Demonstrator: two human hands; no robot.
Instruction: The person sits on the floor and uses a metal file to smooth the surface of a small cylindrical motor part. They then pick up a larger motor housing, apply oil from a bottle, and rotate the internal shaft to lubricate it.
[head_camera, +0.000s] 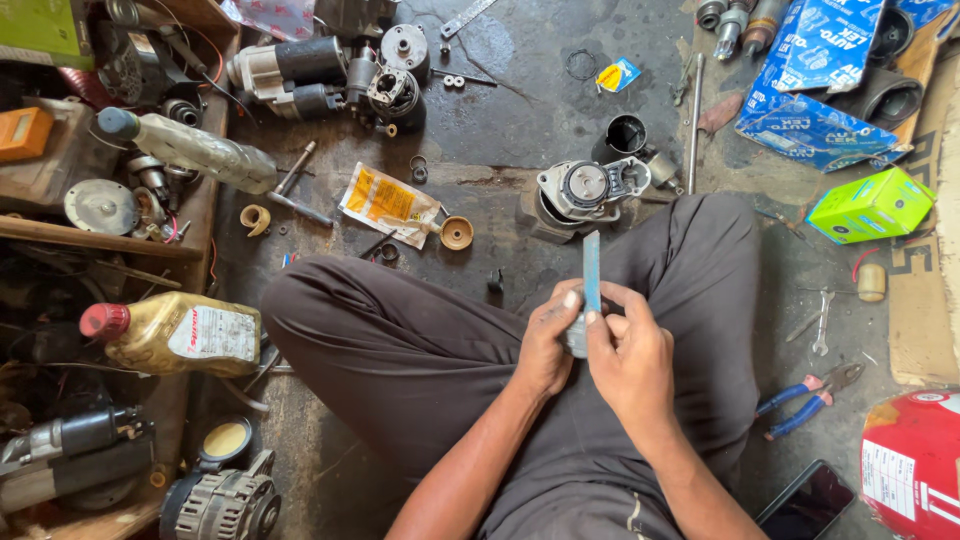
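Head view: a person sits cross-legged on a grimy floor (520, 130), both hands meeting over the lap. The left hand (545, 345) is curled around a small grey part (576, 338), fingers closed on it. The right hand (628, 355) pinches a thin blue strip (591, 270) between thumb and fingertips — the strip stands upright, its lower end against the grey part, its top rising above both hands.

Just beyond the knees lies a starter motor housing (585, 190), with a black cup (625, 135) near it. To the left on the floor sit a yellow packet (388, 203) and a small tan cap (457, 233). Farther left, an oil bottle (175, 335) with a red cap lies on its side, and a clear bottle (190, 150) above it.

On the right — a green box (870, 205), blue cartons (820, 75), blue-handled pliers (810, 395), a spanner (822, 325) and a phone (808, 500) by the right knee.
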